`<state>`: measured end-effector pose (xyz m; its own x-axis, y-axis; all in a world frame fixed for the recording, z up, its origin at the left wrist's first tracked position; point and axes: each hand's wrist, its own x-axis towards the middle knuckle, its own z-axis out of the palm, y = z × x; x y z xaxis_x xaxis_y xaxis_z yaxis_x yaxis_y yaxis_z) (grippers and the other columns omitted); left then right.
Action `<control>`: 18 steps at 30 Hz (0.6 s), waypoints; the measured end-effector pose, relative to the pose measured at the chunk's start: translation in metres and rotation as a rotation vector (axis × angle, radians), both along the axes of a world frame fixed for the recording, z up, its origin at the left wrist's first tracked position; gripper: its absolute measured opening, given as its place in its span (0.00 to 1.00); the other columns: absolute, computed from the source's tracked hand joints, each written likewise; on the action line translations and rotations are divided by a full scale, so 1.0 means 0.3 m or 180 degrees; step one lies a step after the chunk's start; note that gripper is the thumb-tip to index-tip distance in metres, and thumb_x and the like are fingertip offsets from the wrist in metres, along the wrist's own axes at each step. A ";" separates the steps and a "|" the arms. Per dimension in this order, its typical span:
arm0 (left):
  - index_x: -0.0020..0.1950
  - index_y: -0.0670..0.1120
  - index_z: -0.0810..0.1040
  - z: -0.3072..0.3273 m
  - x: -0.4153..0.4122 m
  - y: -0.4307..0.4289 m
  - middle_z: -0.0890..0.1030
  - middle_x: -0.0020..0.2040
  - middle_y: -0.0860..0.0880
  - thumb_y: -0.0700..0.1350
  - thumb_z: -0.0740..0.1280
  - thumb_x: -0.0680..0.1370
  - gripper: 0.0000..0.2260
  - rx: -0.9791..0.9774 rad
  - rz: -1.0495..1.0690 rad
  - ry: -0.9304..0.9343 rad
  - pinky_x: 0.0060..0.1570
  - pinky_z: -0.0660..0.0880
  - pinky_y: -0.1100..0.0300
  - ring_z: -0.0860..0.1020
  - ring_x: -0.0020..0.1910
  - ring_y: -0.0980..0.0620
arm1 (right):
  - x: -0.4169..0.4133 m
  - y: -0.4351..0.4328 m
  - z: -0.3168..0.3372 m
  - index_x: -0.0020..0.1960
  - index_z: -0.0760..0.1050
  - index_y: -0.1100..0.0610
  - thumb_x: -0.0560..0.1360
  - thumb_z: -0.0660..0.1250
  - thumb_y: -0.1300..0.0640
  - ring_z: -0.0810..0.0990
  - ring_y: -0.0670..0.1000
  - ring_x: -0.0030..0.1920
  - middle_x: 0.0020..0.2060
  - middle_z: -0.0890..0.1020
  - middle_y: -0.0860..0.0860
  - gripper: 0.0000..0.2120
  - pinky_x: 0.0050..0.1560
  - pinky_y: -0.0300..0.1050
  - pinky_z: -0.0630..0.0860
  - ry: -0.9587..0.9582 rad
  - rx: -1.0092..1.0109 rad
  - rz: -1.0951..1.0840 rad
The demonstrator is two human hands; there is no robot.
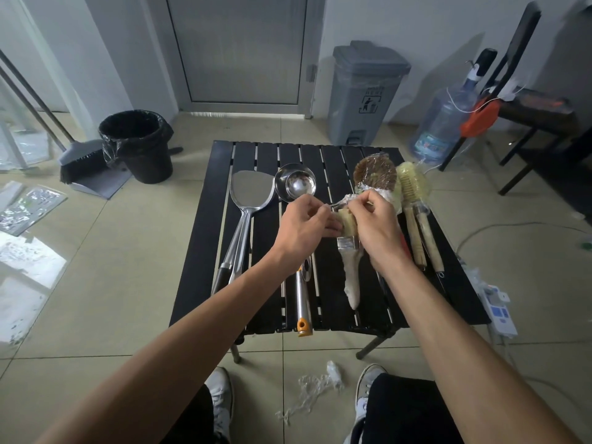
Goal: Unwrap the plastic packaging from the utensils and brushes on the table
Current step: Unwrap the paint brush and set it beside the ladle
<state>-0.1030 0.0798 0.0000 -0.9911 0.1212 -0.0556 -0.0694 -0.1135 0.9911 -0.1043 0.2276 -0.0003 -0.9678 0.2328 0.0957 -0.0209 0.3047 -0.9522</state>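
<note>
Both hands are working over the middle of the table, right on the paintbrush. Its pale bristles sit between the palms and its white-wrapped handle points toward the near edge. The left hand has its fingers curled, pinching a thin stretched strand of plastic wrap. The right hand is curled too, its fingertips nipping the same wrap at the top of the bristles. Left of the hands, a spatula and a ladle lie bare and shiny, handles running to the near edge. Behind the right hand is a round brush under film, with long-handled brushes along the right edge. Scraps of plastic lie on the floor between the shoes.
</note>
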 end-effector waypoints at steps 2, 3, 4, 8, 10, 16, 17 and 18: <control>0.52 0.34 0.76 0.003 0.006 -0.002 0.85 0.38 0.41 0.35 0.63 0.84 0.05 0.0152 0.0014 -0.0006 0.41 0.84 0.55 0.87 0.39 0.45 | 0.022 -0.028 -0.001 0.42 0.71 0.55 0.81 0.64 0.56 0.71 0.46 0.37 0.36 0.72 0.50 0.09 0.39 0.43 0.71 -0.0144 -0.0201 0.0127; 0.52 0.34 0.76 0.004 0.006 -0.006 0.86 0.38 0.42 0.35 0.63 0.84 0.04 0.0190 0.0041 -0.0009 0.41 0.84 0.55 0.87 0.39 0.45 | 0.034 -0.040 0.002 0.44 0.71 0.56 0.83 0.62 0.55 0.73 0.49 0.39 0.39 0.73 0.53 0.10 0.42 0.50 0.73 -0.0250 -0.0318 0.0216; 0.51 0.34 0.76 0.006 0.005 -0.012 0.86 0.38 0.43 0.35 0.64 0.84 0.04 0.0207 0.0079 -0.0011 0.41 0.84 0.55 0.87 0.39 0.45 | 0.046 -0.049 0.008 0.46 0.72 0.59 0.84 0.61 0.52 0.76 0.52 0.40 0.41 0.76 0.56 0.11 0.42 0.53 0.76 -0.0367 -0.0462 0.0324; 0.50 0.33 0.77 0.017 0.012 -0.034 0.87 0.37 0.43 0.35 0.67 0.82 0.05 0.0217 0.0198 0.0083 0.41 0.84 0.58 0.88 0.40 0.45 | 0.083 -0.065 0.023 0.57 0.79 0.59 0.84 0.57 0.39 0.81 0.52 0.34 0.42 0.83 0.56 0.25 0.32 0.45 0.76 -0.0547 -0.0540 0.0651; 0.47 0.35 0.77 0.018 0.021 -0.035 0.86 0.37 0.43 0.34 0.68 0.81 0.04 0.0080 0.0240 0.0154 0.41 0.83 0.57 0.87 0.39 0.46 | 0.092 -0.060 0.025 0.54 0.81 0.58 0.83 0.60 0.39 0.78 0.52 0.33 0.37 0.81 0.57 0.23 0.30 0.45 0.72 -0.0498 -0.0404 0.0604; 0.40 0.40 0.75 0.023 0.038 -0.032 0.84 0.30 0.47 0.38 0.71 0.77 0.08 -0.0758 0.0208 0.0323 0.37 0.83 0.54 0.85 0.32 0.51 | 0.082 -0.041 0.056 0.49 0.83 0.61 0.81 0.66 0.39 0.80 0.55 0.31 0.35 0.83 0.61 0.24 0.27 0.43 0.73 -0.0470 -0.0625 0.0322; 0.40 0.41 0.75 0.026 0.043 -0.027 0.83 0.29 0.48 0.39 0.72 0.77 0.09 -0.0832 0.0200 0.0321 0.36 0.83 0.53 0.84 0.30 0.52 | 0.078 -0.037 0.062 0.48 0.84 0.59 0.80 0.66 0.38 0.81 0.56 0.31 0.36 0.83 0.63 0.24 0.27 0.44 0.74 -0.0468 -0.0687 0.0265; 0.39 0.42 0.75 0.031 0.049 -0.023 0.82 0.28 0.48 0.40 0.72 0.77 0.09 -0.0912 0.0195 0.0318 0.37 0.84 0.50 0.83 0.29 0.53 | 0.075 -0.032 0.067 0.46 0.84 0.57 0.80 0.66 0.37 0.81 0.56 0.31 0.36 0.84 0.62 0.23 0.27 0.45 0.76 -0.0482 -0.0714 0.0202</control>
<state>-0.0882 0.0729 0.0093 -0.9983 0.0546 0.0193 0.0284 0.1705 0.9849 -0.0819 0.2180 0.0197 -0.9805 0.1703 -0.0984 0.1146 0.0885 -0.9895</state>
